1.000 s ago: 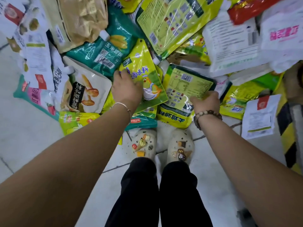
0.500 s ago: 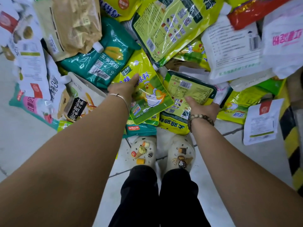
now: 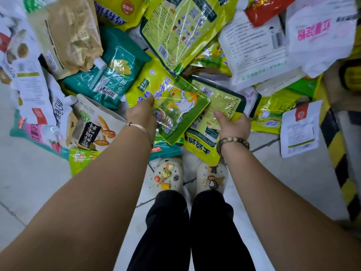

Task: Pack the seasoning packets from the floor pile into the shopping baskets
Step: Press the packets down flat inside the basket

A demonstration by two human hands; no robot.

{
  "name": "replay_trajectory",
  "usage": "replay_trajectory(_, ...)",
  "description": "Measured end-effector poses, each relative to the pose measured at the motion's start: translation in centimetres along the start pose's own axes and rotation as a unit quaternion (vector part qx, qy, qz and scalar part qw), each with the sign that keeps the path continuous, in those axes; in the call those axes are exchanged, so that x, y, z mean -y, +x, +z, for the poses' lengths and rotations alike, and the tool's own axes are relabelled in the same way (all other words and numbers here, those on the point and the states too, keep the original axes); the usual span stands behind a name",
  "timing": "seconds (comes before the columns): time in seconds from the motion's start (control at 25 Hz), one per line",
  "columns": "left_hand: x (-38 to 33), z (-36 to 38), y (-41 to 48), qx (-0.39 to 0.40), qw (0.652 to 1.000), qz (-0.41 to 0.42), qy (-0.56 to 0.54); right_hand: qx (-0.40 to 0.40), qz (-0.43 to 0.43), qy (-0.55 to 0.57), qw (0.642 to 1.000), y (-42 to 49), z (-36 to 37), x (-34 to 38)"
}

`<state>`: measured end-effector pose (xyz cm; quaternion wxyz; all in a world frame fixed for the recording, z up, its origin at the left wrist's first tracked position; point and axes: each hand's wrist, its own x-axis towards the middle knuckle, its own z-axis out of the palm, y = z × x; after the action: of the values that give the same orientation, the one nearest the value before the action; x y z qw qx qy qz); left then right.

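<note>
A pile of seasoning packets (image 3: 121,75) covers the floor ahead of me. My left hand (image 3: 141,112) grips a yellow-green packet with a chicken picture (image 3: 175,102) by its left edge, thumb on top, lifting it off the pile. My right hand (image 3: 232,124) grips a second yellow-green packet (image 3: 220,102) that shows its printed back, thumb on top; part of it lies under the chicken packet. No shopping basket is in view.
My two shoes (image 3: 187,177) stand on the grey floor (image 3: 29,173) right at the pile's near edge. A black-and-yellow striped barrier (image 3: 340,165) runs along the right. White, teal and brown packets lie around the two held ones.
Both hands went from resting on the packets to gripping them, thumbs on top. The chicken packet has risen and tilted off the pile, and the view has moved closer.
</note>
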<state>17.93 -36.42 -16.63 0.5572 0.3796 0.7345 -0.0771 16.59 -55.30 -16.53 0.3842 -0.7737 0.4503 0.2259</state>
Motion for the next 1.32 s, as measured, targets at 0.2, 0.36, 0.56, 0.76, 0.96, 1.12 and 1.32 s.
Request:
replay_trajectory(0.2,1.4,-2.2,-3.6,0.027,0.999,0.010,0.044,-0.029,0.045,0.046,0.998,-2.3,-3.6,-0.5)
replay_trajectory(0.36,1.0,-6.0,-7.0,0.018,0.980,0.067,0.186,-0.056,0.033,0.054,0.996,-4.9,-8.2,-1.0)
replay_trajectory(0.56,-0.8,-9.1,-12.5,0.093,0.927,0.192,0.308,-0.044,0.026,0.086,0.995,-8.9,-14.4,-2.0)
replay_trajectory(0.76,-1.4,-10.0,-19.0,0.142,0.858,0.288,0.401,-0.081,0.018,0.160,0.984,-14.3,-20.9,-4.1)
replay_trajectory(0.96,1.1,-9.6,-25.1,0.186,0.810,0.318,0.456,-0.114,0.040,0.215,0.969,-17.5,-26.8,-8.1)
replay_trajectory(1.12,5.5,-9.4,-30.7,0.226,0.783,0.340,0.470,-0.155,0.022,0.223,0.962,-19.7,-32.2,-12.2)
replay_trajectory(1.32,12.3,-9.5,-37.4,0.259,0.734,0.364,0.511,-0.185,-0.001,0.233,0.955,-23.0,-40.0,-16.1)
